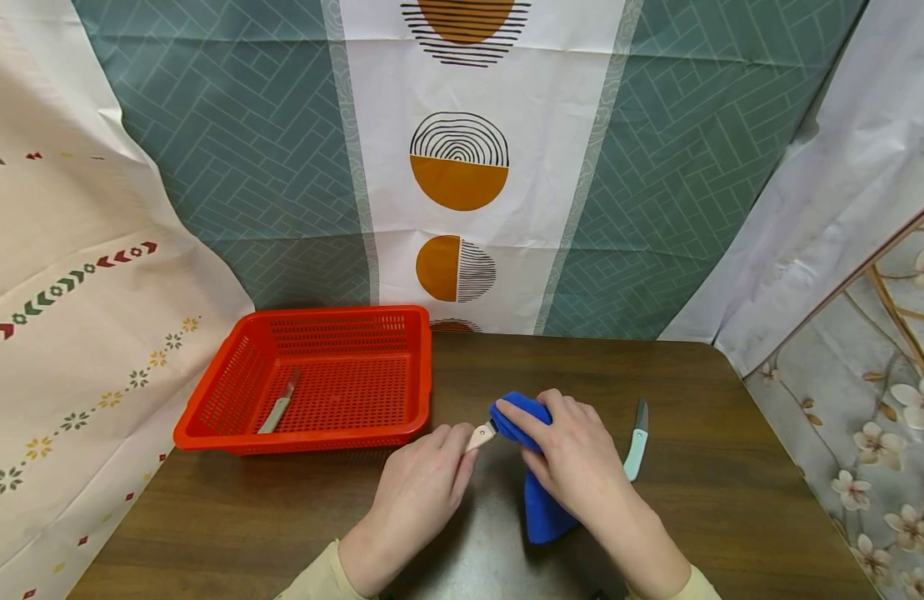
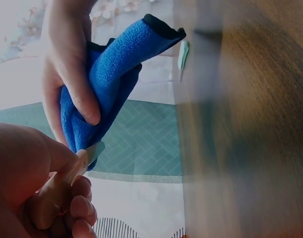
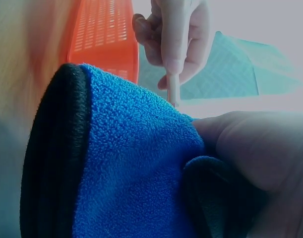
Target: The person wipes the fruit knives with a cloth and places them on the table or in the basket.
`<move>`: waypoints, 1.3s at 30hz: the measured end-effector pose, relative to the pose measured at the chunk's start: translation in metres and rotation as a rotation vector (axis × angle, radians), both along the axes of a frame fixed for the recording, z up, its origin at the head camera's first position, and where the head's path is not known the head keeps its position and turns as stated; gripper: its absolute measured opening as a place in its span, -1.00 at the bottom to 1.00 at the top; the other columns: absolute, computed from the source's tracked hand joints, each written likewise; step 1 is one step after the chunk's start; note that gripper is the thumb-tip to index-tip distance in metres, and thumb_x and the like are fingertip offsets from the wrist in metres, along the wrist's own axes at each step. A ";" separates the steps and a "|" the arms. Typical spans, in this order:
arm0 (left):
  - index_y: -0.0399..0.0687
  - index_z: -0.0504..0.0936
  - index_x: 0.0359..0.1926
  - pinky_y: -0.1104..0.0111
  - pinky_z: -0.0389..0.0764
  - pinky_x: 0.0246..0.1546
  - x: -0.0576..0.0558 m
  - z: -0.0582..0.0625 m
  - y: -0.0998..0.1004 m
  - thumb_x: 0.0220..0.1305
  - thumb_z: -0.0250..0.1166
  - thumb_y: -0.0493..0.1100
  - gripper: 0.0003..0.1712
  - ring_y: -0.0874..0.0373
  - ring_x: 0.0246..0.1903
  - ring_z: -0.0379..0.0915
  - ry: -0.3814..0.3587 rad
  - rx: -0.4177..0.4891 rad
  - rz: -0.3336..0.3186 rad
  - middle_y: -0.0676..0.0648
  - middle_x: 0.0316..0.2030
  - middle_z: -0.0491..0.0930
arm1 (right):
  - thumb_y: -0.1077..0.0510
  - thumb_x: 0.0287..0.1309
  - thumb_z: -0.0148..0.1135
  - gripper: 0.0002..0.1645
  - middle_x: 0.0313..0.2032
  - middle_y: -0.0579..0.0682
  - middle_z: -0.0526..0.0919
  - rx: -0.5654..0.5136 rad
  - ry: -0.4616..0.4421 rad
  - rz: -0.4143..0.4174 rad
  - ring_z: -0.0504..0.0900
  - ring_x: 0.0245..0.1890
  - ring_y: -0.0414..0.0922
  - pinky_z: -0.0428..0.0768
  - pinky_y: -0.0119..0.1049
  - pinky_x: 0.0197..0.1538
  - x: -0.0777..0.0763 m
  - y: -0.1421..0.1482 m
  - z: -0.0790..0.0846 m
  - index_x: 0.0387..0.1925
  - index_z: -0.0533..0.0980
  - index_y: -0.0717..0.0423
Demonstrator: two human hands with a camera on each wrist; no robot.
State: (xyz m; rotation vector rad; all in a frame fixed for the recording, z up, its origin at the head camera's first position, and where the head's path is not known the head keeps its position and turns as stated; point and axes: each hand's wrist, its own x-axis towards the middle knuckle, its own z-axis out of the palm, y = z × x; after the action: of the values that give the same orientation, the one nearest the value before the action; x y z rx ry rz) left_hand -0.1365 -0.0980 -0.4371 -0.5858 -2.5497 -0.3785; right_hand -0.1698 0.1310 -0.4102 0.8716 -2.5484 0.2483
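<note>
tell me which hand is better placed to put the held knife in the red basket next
Left, probably. The left hand grips the knife by its handle and is nearer the red basket; the right hand holds the blue cloth at the blade.

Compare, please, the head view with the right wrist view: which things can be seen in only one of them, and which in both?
Only the head view shows the mint-handled knife on the table and another knife inside the red basket.

Only the right wrist view clearly shows the wide black edging of the blue cloth.

Both show the red basket, the blue cloth held by the right hand, and the pale handle gripped by the left hand.
</note>
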 end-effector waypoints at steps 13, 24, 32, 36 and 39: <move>0.03 0.58 -0.08 0.41 0.26 -0.68 0.000 0.000 0.000 0.36 0.30 0.01 -0.77 0.25 -0.60 0.28 0.034 0.012 0.000 0.14 -0.50 0.42 | 0.08 0.07 0.49 -0.21 -0.08 0.08 0.51 -0.014 -0.007 -0.058 0.49 -0.25 0.00 0.50 -0.03 -0.08 -0.009 0.009 -0.002 0.36 0.47 -0.30; 0.05 0.58 -0.08 0.42 0.25 -0.68 0.001 0.001 0.000 0.38 0.28 0.02 -0.78 0.25 -0.61 0.25 0.014 0.008 0.002 0.15 -0.50 0.41 | 0.09 0.06 0.49 -0.21 -0.08 0.09 0.52 -0.035 -0.008 -0.083 0.52 -0.20 0.04 0.50 0.03 -0.07 -0.014 0.016 -0.003 0.36 0.47 -0.27; 0.04 0.58 -0.08 0.40 0.27 -0.68 0.000 0.001 0.000 0.36 0.29 0.01 -0.78 0.24 -0.61 0.28 0.029 0.016 -0.002 0.14 -0.50 0.43 | 0.08 0.07 0.49 -0.20 -0.06 0.13 0.51 -0.042 -0.018 -0.132 0.54 -0.16 0.07 0.51 0.07 -0.05 -0.016 0.025 -0.003 0.38 0.45 -0.26; 0.04 0.58 -0.09 0.40 0.27 -0.68 0.000 0.001 0.000 0.35 0.31 0.00 -0.78 0.23 -0.62 0.28 0.040 0.019 -0.004 0.14 -0.51 0.42 | 0.08 0.07 0.49 -0.19 -0.05 0.14 0.51 -0.045 -0.019 -0.153 0.55 -0.16 0.08 0.51 0.09 -0.03 -0.015 0.027 -0.001 0.39 0.44 -0.26; 0.04 0.58 -0.09 0.40 0.26 -0.68 0.000 0.001 0.000 0.35 0.31 0.00 -0.78 0.24 -0.62 0.28 0.043 0.020 -0.004 0.14 -0.51 0.42 | 0.08 0.07 0.48 -0.18 -0.04 0.14 0.51 -0.045 -0.016 -0.145 0.55 -0.15 0.08 0.52 0.10 -0.02 -0.014 0.026 0.000 0.39 0.43 -0.26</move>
State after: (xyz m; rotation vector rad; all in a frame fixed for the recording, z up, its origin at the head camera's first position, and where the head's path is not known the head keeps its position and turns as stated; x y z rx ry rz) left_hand -0.1368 -0.0982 -0.4359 -0.5851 -2.5012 -0.3882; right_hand -0.1836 0.1565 -0.4101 0.6674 -2.5958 0.2683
